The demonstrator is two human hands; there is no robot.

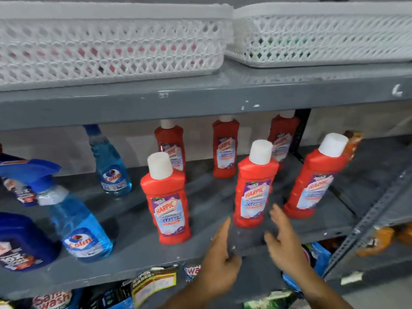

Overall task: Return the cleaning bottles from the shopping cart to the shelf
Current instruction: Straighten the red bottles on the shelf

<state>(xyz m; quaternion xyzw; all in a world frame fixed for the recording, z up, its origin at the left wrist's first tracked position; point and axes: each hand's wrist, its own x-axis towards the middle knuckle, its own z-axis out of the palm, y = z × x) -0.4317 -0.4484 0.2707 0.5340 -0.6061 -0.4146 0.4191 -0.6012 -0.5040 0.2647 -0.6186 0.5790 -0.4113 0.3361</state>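
Several red Harpic bottles with white caps stand upright on the grey shelf [138, 259]. The front row holds one at the left [166, 199], one in the middle [254, 186] and one at the right [314, 179]; the rest stand behind them. My left hand [219, 262] and my right hand [284, 239] hover open just in front of the middle front bottle, fingers spread, holding nothing and touching no bottle. The shopping cart is out of view.
Blue Colin spray bottles [78, 221] and a dark blue bottle [20, 244] stand at the shelf's left. Two white lattice baskets [111, 47] sit on the shelf above. Packets fill the shelf below. A second grey rack [379, 197] adjoins at the right.
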